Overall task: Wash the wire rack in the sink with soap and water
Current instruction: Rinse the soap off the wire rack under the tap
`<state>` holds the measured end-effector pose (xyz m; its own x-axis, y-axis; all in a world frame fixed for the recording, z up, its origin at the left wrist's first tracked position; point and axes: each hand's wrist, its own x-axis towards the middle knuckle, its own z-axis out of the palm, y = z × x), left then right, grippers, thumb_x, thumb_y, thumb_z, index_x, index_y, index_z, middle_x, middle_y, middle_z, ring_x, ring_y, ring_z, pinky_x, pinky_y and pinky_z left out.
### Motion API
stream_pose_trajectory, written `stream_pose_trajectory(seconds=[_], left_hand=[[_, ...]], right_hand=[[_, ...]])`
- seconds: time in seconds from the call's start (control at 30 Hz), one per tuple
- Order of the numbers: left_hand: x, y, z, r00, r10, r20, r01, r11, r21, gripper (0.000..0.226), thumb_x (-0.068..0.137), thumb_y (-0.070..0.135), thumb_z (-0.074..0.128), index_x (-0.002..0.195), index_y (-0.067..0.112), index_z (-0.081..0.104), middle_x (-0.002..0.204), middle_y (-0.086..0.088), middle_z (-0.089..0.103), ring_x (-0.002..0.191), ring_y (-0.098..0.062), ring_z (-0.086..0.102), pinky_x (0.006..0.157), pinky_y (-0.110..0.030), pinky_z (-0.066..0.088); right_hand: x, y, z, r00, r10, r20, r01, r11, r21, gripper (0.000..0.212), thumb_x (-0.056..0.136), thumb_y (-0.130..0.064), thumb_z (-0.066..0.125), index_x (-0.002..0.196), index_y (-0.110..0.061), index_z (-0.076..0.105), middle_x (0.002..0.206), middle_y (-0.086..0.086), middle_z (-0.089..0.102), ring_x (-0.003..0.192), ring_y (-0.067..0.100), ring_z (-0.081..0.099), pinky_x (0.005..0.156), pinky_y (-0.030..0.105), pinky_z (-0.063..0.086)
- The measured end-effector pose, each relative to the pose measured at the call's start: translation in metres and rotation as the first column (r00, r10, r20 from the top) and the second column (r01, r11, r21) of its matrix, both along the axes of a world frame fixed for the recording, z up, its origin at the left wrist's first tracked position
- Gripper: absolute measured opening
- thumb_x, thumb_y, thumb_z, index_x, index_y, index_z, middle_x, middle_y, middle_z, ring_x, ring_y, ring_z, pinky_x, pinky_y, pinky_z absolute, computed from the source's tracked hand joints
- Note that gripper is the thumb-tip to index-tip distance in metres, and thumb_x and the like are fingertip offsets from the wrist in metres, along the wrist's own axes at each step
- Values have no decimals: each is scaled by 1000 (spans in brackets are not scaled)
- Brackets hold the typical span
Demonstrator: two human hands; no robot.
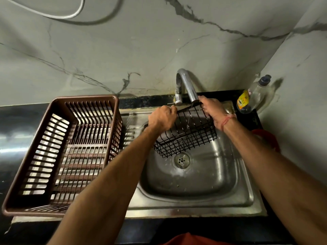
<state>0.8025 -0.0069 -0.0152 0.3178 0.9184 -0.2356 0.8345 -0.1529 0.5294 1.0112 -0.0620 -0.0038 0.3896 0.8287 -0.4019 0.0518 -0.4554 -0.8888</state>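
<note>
Black wire rack point(185, 137): a coated wire basket was held tilted over the basin of the steel sink point(228, 175), its upper edge just under the tap spout and its lower corner hanging above the drain point(182, 160), not resting on the basin floor.
Left hand point(161, 119): it gripped the rack's upper left edge, fingers curled tightly over the wire, knuckles facing the camera.
Right hand point(211, 110): it held the rack's upper right edge just below the spout, fingers wrapped round the rim wire; a reddish thread point(227, 119) circled the wrist.
Tap point(187, 85): a curved chrome spout reached over the rack. A thin stream seemed to fall through the wires, though it was faint and hard to confirm.
Soap: a clear bottle with a yellow label and dark cap point(251, 96) lay tilted on the black counter at the back right corner, well apart from both hands. No suds showed on the rack.
Step in hand: most likely wetting or rinsing the rack under the tap; which of the two could not be told.
Next move: if soap was yet to go on, one hand would need to let go and reach the bottle while the other kept the rack steady over the basin.
Nearby: a brown plastic dish drainer point(58, 156) sat on the counter just left of the sink.
</note>
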Motion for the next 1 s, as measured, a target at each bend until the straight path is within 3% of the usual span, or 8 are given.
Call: stream_pose_trajectory(seconds=[0.1, 0.2, 0.33, 0.4, 0.7, 0.83, 0.93, 1.0], left_hand=[[7, -9, -2, 994, 109, 7, -109, 993, 46, 56, 113, 48, 35, 67, 22, 51, 62, 4, 49, 50, -14, 39, 49, -25, 39], [11, -13, 6, 994, 92, -54, -87, 992, 92, 58, 114, 48, 33, 67, 20, 53, 62, 3, 51, 49, -13, 41, 50, -27, 38], [26, -18, 22, 987, -7, -158, 42, 975, 220, 58, 114, 50, 31, 69, 20, 53, 64, 2, 56, 53, -17, 48, 54, -32, 41], [33, -20, 27, 987, -16, -160, 54, 969, 240, 57, 114, 50, 31, 70, 21, 53, 65, 2, 57, 54, -17, 51, 54, -32, 39], [36, 3, 43, 939, -202, -278, 281, 918, 281, 52, 108, 61, 40, 84, 25, 68, 70, 6, 58, 63, -17, 58, 59, -32, 43], [26, 13, 41, 999, -49, -23, 51, 989, 136, 47, 105, 59, 56, 78, 23, 70, 65, 7, 67, 50, -10, 55, 53, -25, 47], [25, 14, 38, 927, 245, 284, -219, 968, -120, 36, 99, 49, 69, 82, 19, 77, 66, 8, 70, 50, -10, 53, 55, -25, 48], [32, 10, 39, 912, 300, 280, -267, 952, -151, 32, 96, 44, 72, 77, 18, 74, 68, 6, 71, 56, -13, 60, 58, -29, 56]], right_hand=[[-4, 4, 9, 925, 206, 319, -212, 977, -18, 34, 105, -46, 53, 96, -20, 73, 68, -5, 66, 58, 11, 61, 55, 29, 50], [-5, 1, 23, 691, 326, 645, -328, 937, -123, 40, 105, -41, 51, 77, -18, 68, 67, 0, 68, 63, 20, 67, 56, 27, 50], [-28, -9, 27, 330, 375, 866, -418, 881, -223, 53, 106, -48, 38, 78, -18, 70, 71, 0, 60, 65, 22, 55, 65, 32, 41], [-37, -10, 25, 263, 335, 905, -375, 900, -224, 52, 107, -46, 36, 80, -17, 70, 71, 3, 55, 61, 23, 48, 66, 32, 37], [2, -5, 7, 601, 321, 732, -229, 947, -227, 63, 103, -52, 46, 61, -9, 64, 58, 4, 63, 56, 25, 62, 52, 30, 44], [16, -4, 3, 696, 281, 661, -191, 960, -207, 62, 100, -51, 50, 53, -12, 55, 49, 1, 51, 48, 24, 51, 54, 30, 37], [21, -9, -9, 811, 243, 533, -170, 968, -184, 57, 100, -50, 51, 58, -12, 59, 51, 2, 48, 49, 20, 46, 55, 32, 36], [13, -10, -14, 857, 242, 455, -194, 969, -150, 63, 102, -54, 47, 68, -5, 67, 56, 5, 56, 52, 22, 52, 57, 34, 42]])
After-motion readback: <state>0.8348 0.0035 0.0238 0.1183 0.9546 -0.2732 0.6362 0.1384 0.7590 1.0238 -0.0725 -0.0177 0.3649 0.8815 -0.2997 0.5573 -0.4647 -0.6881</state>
